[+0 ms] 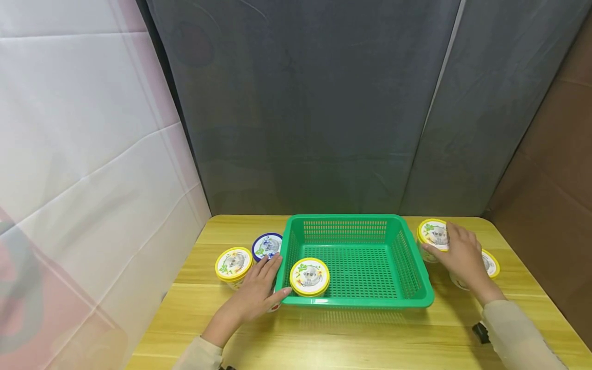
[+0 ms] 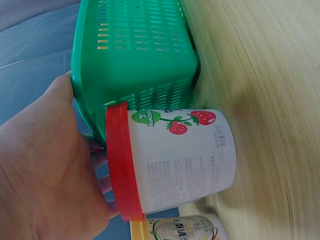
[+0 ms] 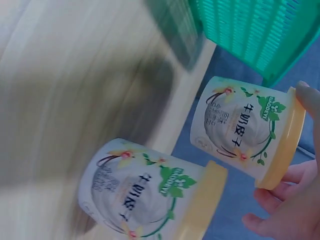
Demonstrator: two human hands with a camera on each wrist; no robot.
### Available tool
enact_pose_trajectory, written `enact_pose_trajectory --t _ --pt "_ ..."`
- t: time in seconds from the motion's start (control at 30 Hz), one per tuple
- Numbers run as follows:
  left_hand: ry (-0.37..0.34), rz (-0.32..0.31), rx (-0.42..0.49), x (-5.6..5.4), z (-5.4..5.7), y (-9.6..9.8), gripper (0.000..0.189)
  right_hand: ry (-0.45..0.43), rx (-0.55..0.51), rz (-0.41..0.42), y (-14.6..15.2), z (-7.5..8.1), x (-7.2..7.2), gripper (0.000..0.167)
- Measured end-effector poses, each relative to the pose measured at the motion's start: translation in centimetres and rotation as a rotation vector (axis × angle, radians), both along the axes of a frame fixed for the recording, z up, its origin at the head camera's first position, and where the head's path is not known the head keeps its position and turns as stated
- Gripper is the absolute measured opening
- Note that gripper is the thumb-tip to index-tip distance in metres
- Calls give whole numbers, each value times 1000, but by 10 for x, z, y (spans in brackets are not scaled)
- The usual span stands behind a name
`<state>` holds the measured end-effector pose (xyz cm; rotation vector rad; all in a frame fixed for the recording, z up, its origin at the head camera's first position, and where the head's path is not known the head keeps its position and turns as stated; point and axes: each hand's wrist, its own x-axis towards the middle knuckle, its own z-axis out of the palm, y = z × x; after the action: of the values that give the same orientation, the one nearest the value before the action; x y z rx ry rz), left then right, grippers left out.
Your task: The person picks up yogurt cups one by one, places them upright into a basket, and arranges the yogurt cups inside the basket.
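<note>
My left hand (image 1: 252, 295) lies with fingers extended over a red-lidded paper cup (image 2: 175, 155), its thumb at the rim of the green basket (image 1: 356, 303). That cup stands beside the basket, mostly hidden under the hand in the head view. My right hand (image 1: 464, 255) grips a yellow-lidded cup (image 3: 240, 130) by its lid, right of the basket. In the right wrist view this cup appears raised off the table. Another yellow-lidded cup (image 3: 145, 195) stands close by, partly behind the right hand in the head view. One yellow-lidded cup (image 1: 310, 277) sits inside the basket, front left.
Left of the basket stand a yellow-lidded cup (image 1: 234, 263) and a blue-lidded cup (image 1: 266, 243), close together. The wooden table (image 1: 342, 339) ends at a dark curtain (image 1: 300, 113). A white cloth wall rises at left, a brown one at right.
</note>
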<state>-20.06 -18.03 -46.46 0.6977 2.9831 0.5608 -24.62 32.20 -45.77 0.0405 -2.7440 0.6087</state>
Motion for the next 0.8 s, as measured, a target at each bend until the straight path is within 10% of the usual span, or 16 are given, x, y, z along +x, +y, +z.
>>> enact_pose_trajectory --t 0.8 --pt "-15 -1 5 1 1 0 81 169 -80 7 -28 55 4 93"
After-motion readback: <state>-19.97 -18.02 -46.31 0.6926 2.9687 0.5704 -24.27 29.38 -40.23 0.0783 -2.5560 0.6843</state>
